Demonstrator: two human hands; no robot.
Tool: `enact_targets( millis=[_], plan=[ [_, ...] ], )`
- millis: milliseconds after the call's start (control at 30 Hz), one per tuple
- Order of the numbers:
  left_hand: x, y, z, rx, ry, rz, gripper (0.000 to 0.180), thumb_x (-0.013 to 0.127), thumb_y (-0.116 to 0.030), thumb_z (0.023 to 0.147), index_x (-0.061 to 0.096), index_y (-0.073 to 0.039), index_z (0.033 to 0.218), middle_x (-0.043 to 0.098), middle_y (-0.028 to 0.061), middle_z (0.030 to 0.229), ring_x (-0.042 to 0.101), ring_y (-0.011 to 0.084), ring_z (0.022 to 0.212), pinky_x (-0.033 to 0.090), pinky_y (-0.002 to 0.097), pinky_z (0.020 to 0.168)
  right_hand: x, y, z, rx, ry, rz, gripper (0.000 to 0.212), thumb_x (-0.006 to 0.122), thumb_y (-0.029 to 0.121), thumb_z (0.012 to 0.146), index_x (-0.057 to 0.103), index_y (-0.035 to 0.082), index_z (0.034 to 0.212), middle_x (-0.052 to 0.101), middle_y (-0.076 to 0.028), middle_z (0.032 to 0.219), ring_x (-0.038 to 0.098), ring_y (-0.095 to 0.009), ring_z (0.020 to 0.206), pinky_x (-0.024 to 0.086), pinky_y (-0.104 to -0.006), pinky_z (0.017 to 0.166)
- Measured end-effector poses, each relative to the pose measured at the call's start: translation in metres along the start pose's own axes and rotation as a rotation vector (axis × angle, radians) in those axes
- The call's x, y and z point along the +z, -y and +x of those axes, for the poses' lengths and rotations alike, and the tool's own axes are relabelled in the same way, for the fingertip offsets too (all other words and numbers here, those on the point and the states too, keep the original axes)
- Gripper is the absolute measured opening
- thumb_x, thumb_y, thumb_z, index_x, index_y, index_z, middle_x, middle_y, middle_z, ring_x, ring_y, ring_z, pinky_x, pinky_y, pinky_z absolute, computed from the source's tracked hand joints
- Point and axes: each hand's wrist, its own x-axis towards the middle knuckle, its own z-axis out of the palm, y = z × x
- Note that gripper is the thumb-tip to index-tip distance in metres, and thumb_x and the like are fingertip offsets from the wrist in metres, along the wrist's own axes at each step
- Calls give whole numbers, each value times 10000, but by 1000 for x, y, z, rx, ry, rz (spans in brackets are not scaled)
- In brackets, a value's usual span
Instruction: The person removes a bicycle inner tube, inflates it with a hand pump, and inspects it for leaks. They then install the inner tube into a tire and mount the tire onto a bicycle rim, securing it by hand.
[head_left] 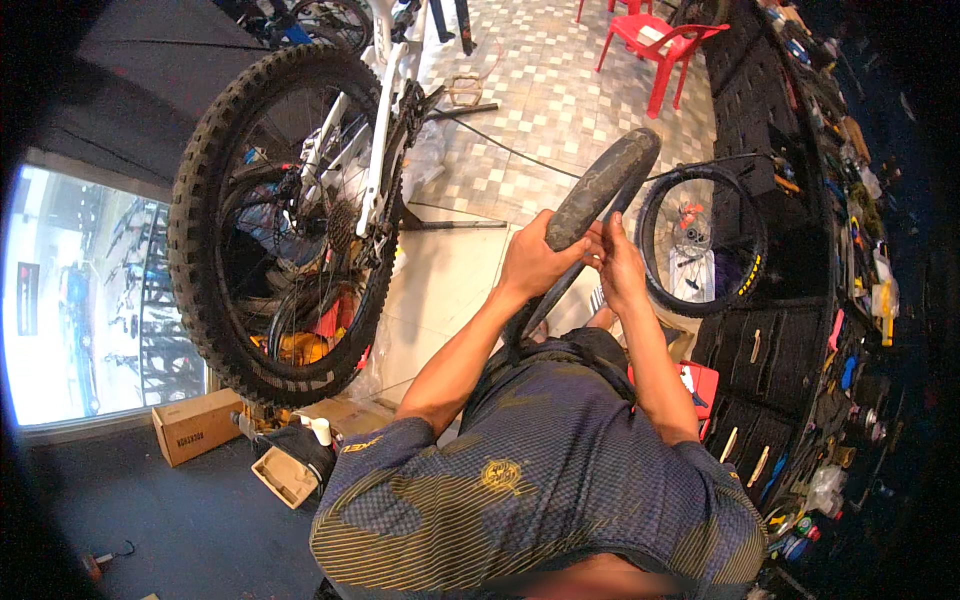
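A smooth black inner tube (pixel 606 185), plump and marked with tan dusty patches, rises in a loop in front of my body. My left hand (pixel 533 260) is wrapped round its near side, thumb toward the inside of the loop. On the other side, my right hand (pixel 620 264) has its fingers pressed to the tube close to my left fingertips. The lower part of the loop drops toward my lap and is partly hidden by my hands and shirt.
A bicycle with a knobbly rear wheel (pixel 205 255) stands at left. A black tyre (pixel 757 235) lies at right near a clear tray (pixel 690 272) of small parts. Black drawers (pixel 745 340) line the right side. Farther off is a red chair (pixel 665 50); a cardboard box (pixel 195 428) sits at lower left.
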Motion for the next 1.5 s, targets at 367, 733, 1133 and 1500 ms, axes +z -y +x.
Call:
enact_targets(
  millis=[367, 733, 1133, 1500],
  plan=[
    [-3, -1, 1, -33, 38, 43, 448, 843, -335, 820, 677, 5, 1060, 756, 189, 912, 759, 284, 841, 573, 382, 742, 1, 6, -2, -17, 10, -43, 714, 531, 624, 1023, 640, -35, 1274, 711, -99, 1160, 677, -142, 956, 510, -282, 806],
    [-2, 4, 3, 14, 25, 3, 390, 834, -296, 839, 685, 2, 1042, 716, 115, 828, 678, 199, 728, 531, 348, 677, 0, 8, -3, -18, 2, -69, 715, 530, 624, 1024, 628, -28, 1300, 705, -104, 1173, 675, -147, 973, 514, -274, 797],
    [-3, 4, 0, -48, 28, 28, 410, 846, -311, 836, 687, -3, 1055, 714, 117, 835, 666, 189, 735, 530, 355, 692, 2, 5, -4, -13, 31, 4, 523, 528, 516, 1065, 609, 26, 1227, 688, -43, 918, 655, -105, 776, 533, -249, 677],
    [1, 4, 1, -71, 38, 52, 444, 848, -358, 817, 688, -6, 1033, 737, 158, 847, 722, 246, 757, 550, 371, 684, 4, 2, -1, -29, 39, 29, 507, 617, 508, 1025, 594, 37, 1214, 664, -52, 968, 646, -109, 755, 519, -261, 644]
  ],
)
